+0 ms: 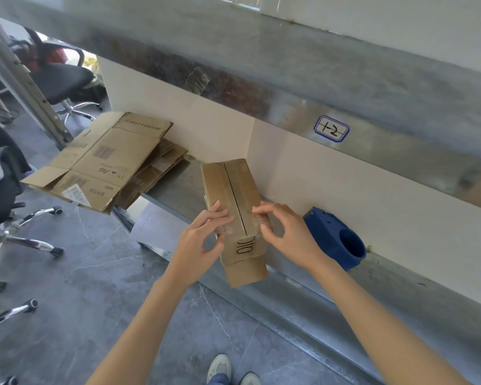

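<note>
Cardboard box (233, 190) | on steel ledge (175, 187) against wall | judged light, stiff, tape-slick seam | left hand (206, 237), right hand (286, 234) pinch near corners, fingers on top, thumbs on sides | best held by edges

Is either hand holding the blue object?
No, the blue object lies untouched; left hand and right hand grip the cardboard box.

I see a plain brown cardboard box (233, 190) with "010" marked in black on its near end. The flattened cartons (106, 162) are the same brown, printed with black barcodes and carrying a white label. The plastic holder (328, 234) is deep blue. The sticker (331, 128) is white, blue-bordered, with black handwriting. The floor (81, 273) is dark grey with pale veins, and the counter (178, 179) is dull steel grey.
</note>
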The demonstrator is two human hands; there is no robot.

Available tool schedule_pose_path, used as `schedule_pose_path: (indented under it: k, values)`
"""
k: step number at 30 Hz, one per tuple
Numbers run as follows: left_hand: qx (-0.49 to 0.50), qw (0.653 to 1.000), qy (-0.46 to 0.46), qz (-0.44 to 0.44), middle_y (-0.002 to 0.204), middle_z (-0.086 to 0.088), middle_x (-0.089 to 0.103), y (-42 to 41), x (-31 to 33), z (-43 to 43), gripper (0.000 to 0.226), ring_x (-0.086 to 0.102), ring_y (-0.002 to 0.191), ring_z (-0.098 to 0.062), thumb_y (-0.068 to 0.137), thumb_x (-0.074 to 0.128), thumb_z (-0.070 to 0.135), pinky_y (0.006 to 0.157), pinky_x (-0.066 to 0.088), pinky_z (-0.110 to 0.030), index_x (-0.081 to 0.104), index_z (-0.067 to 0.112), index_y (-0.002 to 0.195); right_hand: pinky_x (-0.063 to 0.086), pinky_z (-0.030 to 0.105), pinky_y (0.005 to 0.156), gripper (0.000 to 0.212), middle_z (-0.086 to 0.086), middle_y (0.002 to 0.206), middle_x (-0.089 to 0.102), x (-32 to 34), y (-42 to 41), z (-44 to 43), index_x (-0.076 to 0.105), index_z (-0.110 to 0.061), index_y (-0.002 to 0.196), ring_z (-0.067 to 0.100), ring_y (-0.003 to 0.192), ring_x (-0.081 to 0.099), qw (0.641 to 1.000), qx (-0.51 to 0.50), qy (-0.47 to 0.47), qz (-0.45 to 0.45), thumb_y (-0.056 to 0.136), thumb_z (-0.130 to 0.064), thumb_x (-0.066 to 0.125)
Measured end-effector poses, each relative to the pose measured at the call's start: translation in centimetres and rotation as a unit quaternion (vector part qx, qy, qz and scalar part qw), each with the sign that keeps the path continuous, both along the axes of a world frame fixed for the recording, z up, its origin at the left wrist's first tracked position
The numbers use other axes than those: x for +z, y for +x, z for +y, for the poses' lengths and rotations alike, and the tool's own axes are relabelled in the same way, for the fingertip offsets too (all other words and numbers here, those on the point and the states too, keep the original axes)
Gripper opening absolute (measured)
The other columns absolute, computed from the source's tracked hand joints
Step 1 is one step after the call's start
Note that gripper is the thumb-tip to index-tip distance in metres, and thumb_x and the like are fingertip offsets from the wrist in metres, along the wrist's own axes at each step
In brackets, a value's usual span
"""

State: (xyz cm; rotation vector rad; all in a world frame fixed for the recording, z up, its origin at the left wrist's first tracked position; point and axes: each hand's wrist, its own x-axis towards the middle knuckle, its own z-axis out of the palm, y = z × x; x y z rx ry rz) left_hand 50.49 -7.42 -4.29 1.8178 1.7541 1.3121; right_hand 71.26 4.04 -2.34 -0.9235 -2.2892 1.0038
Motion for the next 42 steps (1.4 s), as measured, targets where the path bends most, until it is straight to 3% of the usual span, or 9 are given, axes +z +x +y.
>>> schedule_pose_path:
  k: [6,11,18,23,29,33,35,38,42]
  values:
    - [0.015,1.0,-0.007,-0.019,0.127,0.007,0.06,0.6,0.1,0.2,0.042,0.039,0.139,-0.003,0.089,0.058,-0.009,0.11,0.042,-0.031,0.069,0.016,0.12,0.031,0.007,0.101,0.026,-0.021,0.127,0.06,0.0,-0.2,-0.2,0.055,-0.039,0.111,-0.009,0.131,0.041,1.0,-0.007,0.003,0.011,0.1,-0.015,0.052]
    - [-0.02,0.999,-0.026,-0.022,0.13,0.005,0.059,0.0,0.6,-0.2,0.043,0.036,0.142,-0.006,0.09,0.059,-0.008,0.113,0.038,-0.031,0.067,0.018,0.124,0.034,0.018,0.108,0.02,-0.019,0.13,0.059,0.4,0.0,-0.2,0.056,-0.035,0.115,-0.006,0.132,0.042,1.0,0.0,-0.03,0.008,0.101,-0.021,0.053]
    - [-0.035,0.997,-0.064,-0.015,0.132,0.017,0.054,-0.9,0.7,-0.3,0.061,0.033,0.142,0.0,0.083,0.053,-0.013,0.113,0.038,-0.03,0.062,0.029,0.126,0.025,0.003,0.103,0.054,-0.021,0.137,0.054,1.3,0.9,0.6,0.055,-0.032,0.126,-0.011,0.131,0.039,0.996,0.051,-0.044,-0.055,0.088,0.005,0.053]
    - [-0.019,0.998,-0.059,-0.028,0.13,0.02,0.054,-0.6,0.6,-0.2,0.057,0.036,0.14,0.001,0.088,0.057,-0.011,0.111,0.042,-0.033,0.062,0.033,0.123,0.031,0.002,0.099,0.037,-0.019,0.129,0.058,1.0,0.5,0.6,0.059,-0.03,0.121,-0.014,0.123,0.045,0.999,0.027,-0.028,-0.022,0.097,-0.002,0.052]
    - [-0.004,0.999,-0.021,-0.045,0.124,0.01,0.061,0.0,0.4,0.0,0.045,0.042,0.137,-0.003,0.086,0.062,-0.009,0.108,0.045,-0.032,0.07,0.022,0.118,0.036,0.008,0.1,0.025,-0.016,0.123,0.063,0.6,0.2,0.5,0.061,-0.029,0.116,-0.005,0.121,0.051,1.0,0.013,-0.027,0.002,0.098,-0.013,0.056]
    - [0.014,0.997,-0.017,-0.071,0.12,0.014,0.062,0.5,0.4,0.3,0.042,0.045,0.134,0.001,0.084,0.066,-0.007,0.108,0.044,-0.029,0.072,0.023,0.114,0.042,0.02,0.102,0.019,-0.021,0.117,0.062,0.5,-0.3,0.4,0.06,-0.034,0.112,-0.003,0.117,0.053,0.999,-0.012,-0.03,0.002,0.096,-0.023,0.061]
    - [0.017,0.997,-0.025,-0.076,0.121,0.014,0.063,0.6,0.4,0.4,0.039,0.046,0.133,-0.001,0.084,0.071,0.0,0.109,0.044,-0.033,0.072,0.024,0.114,0.043,0.022,0.101,0.03,-0.025,0.118,0.059,0.6,-0.3,0.2,0.057,-0.04,0.114,-0.005,0.117,0.052,0.999,-0.014,-0.041,-0.01,0.087,-0.041,0.07]
    - [-0.007,0.997,-0.036,-0.071,0.126,0.014,0.062,0.0,0.6,0.3,0.036,0.044,0.136,-0.004,0.083,0.077,0.023,0.11,0.043,-0.039,0.07,0.029,0.118,0.039,0.019,0.099,0.069,-0.033,0.123,0.054,0.9,0.1,0.3,0.05,-0.049,0.12,-0.009,0.119,0.048,0.997,0.012,-0.07,-0.035,0.06,-0.065,0.08]
    - [-0.041,0.996,-0.076,-0.034,0.132,0.024,0.054,-1.1,0.7,0.1,0.05,0.037,0.139,0.002,0.077,0.074,0.052,0.111,0.04,-0.035,0.061,0.042,0.124,0.04,0.033,0.109,0.065,-0.036,0.122,0.053,1.4,0.5,1.4,0.053,-0.049,0.123,-0.007,0.123,0.047,0.995,0.041,-0.042,-0.077,0.068,-0.039,0.087]
